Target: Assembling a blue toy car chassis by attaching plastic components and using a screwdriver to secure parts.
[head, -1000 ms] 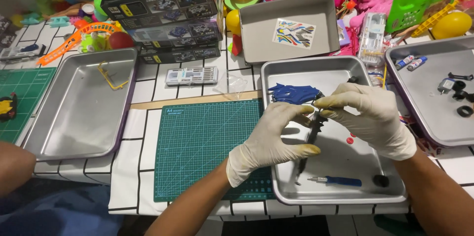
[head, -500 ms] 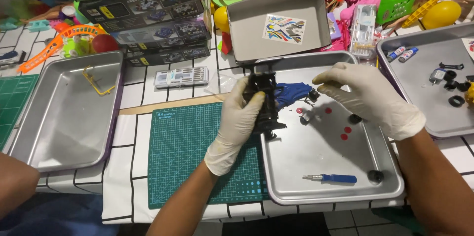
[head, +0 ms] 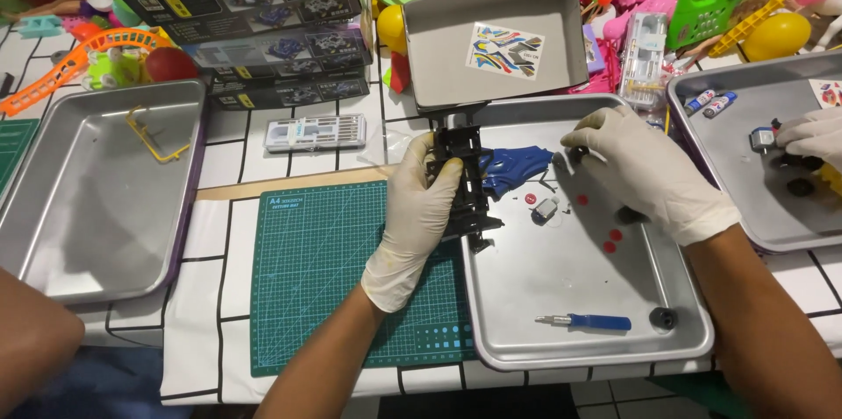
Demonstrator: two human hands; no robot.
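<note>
Landmark is the middle silver metal tray (head: 561,331). Left of it sits the green cutting mat (head: 324,270) on the counter. The left hand (head: 419,208) is wrapped tight round a black plastic toy car chassis (head: 463,186) over the tray's left rim. Inside lie a blue plastic car body shell (head: 513,166) and a blue-handled screwdriver (head: 586,322) — the right hand (head: 645,169) rests palm-down, fingers curled, over small parts at the tray's far right; whether it holds any I can't tell.
</note>
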